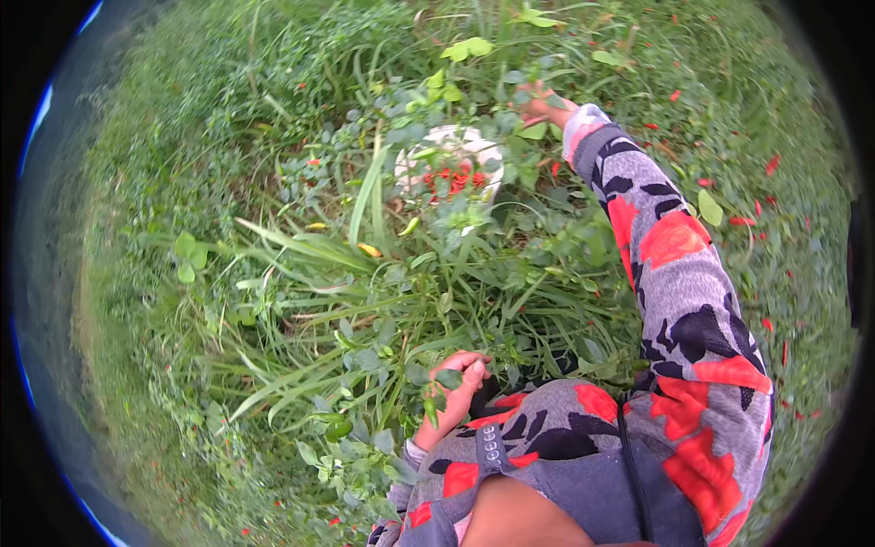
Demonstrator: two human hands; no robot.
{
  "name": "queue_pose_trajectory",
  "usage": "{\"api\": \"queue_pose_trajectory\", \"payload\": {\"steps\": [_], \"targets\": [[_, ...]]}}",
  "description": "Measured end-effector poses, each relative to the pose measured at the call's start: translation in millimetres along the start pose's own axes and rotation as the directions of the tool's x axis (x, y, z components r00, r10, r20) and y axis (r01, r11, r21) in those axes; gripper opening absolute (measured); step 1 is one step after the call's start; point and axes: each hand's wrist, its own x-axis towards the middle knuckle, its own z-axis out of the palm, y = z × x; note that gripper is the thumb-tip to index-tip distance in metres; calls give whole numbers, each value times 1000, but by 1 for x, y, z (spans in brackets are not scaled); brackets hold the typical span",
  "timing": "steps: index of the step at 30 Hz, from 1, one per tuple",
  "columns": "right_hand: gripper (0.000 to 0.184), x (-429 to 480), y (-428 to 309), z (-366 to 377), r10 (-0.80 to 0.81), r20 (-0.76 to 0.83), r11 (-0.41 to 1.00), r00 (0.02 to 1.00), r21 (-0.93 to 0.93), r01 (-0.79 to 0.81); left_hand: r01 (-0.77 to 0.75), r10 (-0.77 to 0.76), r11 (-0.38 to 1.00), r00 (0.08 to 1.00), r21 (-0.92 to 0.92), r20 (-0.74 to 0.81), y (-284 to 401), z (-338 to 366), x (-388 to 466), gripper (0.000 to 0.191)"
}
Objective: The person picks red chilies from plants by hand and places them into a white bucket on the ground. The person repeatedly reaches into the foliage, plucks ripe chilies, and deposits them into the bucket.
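My right hand reaches out among leafy stems at the upper right of a white bucket. Leaves cover part of its fingers, so whether they grip anything is hidden. Red chili peppers lie inside the bucket, which stands in the plants. Close to my body, my left hand has its fingers curled, with chili plant leaves partly in front of it. A green chili pepper hangs just before that wrist. I cannot make out anything between the left fingers.
Long grass blades grow thickly between me and the bucket. An orange chili pepper and a yellow-green chili pepper show nearer than the bucket. Several red chili peppers dot the plants beyond my right sleeve.
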Motion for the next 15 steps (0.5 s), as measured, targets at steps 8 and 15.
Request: {"api": "queue_pose_trajectory", "payload": {"steps": [8, 15], "targets": [[29, 0, -331, -158, 386, 134, 918, 913, 42, -394, -161, 156, 987, 965, 9, 213, -12, -14, 44, 18], [23, -146, -464, -275, 650, -321, 758, 689, 199, -622, -263, 214, 960, 910, 95, 356, 1, -21, 78, 16]]}}
